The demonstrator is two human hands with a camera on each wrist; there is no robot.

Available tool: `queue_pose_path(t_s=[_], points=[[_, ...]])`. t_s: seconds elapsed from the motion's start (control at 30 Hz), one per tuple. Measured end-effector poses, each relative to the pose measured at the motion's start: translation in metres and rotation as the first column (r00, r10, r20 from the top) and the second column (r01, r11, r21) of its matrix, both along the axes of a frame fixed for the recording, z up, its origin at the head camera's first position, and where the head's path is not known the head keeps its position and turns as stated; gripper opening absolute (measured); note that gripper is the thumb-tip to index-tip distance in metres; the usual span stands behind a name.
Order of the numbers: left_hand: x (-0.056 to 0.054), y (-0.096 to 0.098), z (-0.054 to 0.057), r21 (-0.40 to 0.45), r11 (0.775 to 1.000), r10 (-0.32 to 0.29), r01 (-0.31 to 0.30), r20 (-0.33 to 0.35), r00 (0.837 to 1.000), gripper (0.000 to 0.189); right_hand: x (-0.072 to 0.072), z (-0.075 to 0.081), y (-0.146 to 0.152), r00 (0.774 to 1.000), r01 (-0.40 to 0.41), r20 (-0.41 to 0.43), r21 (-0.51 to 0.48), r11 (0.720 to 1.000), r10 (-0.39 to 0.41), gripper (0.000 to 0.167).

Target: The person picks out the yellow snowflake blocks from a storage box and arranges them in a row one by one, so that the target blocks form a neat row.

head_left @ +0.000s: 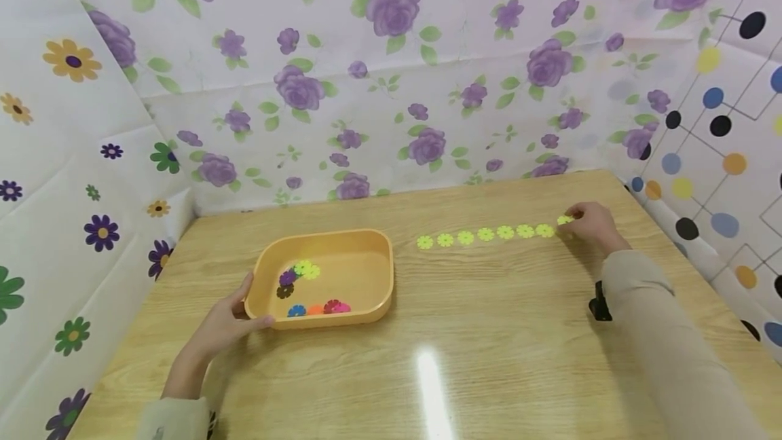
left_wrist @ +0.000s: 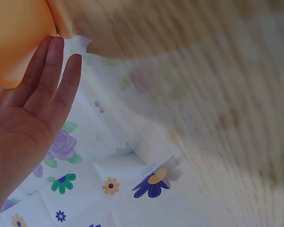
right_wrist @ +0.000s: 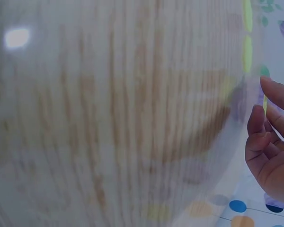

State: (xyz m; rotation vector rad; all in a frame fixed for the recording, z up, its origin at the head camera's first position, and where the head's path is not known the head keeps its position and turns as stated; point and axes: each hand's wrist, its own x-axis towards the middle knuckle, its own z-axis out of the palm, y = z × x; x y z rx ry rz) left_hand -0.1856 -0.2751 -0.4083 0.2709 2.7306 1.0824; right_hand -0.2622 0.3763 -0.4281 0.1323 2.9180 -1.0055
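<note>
My right hand (head_left: pixel 591 224) pinches a yellow flower-shaped plastic disc (head_left: pixel 563 220) between thumb and fingers, at the right end of a row of several matching yellow discs (head_left: pixel 485 234). The right wrist view shows the held disc edge-on as a thin yellow line (right_wrist: pixel 265 102) in the right hand (right_wrist: pixel 277 137). My left hand (head_left: pixel 218 323) rests against the near left corner of an orange tray (head_left: pixel 392 277), thumb on the front rim. Straight fingers of the left hand (left_wrist: pixel 38 99) touch the tray's outer wall in the left wrist view.
Inside the tray lie yellow discs (head_left: pixel 311 271), a purple disc (head_left: pixel 288 278), a brown disc (head_left: pixel 284 290), a blue disc (head_left: pixel 296 311) and red and pink ones along the front wall. Floral sheets (head_left: pixel 391 87) enclose the wooden table (head_left: pixel 342 379) at back and sides.
</note>
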Motion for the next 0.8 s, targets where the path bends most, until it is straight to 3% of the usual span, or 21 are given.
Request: queue_pose_path(t_s=[0.3,0.47,0.6,0.8], points=[[0.002,0.0,-0.001,0.004,1.0,0.003,-0.003,-0.009,1.0,0.095,-0.001,-0.008,0.001,1.0,0.03,0.004,-0.019,0.999,-0.03,0.052],[0.002,-0.002,-0.002,0.013,1.0,-0.001,0.001,-0.009,1.0,0.095,0.001,0.007,-0.013,0.999,0.046,-0.003,-0.106,0.993,-0.046,0.053],[0.002,-0.002,-0.002,0.031,0.999,-0.005,0.005,-0.009,1.0,0.095,0.003,0.023,-0.036,0.997,0.043,-0.061,-0.143,0.989,-0.052,0.049],[0.002,-0.001,-0.002,0.055,0.998,-0.015,0.016,-0.013,1.0,0.095,0.004,0.036,-0.077,0.992,-0.023,-0.126,-0.185,0.982,0.0,0.042]])
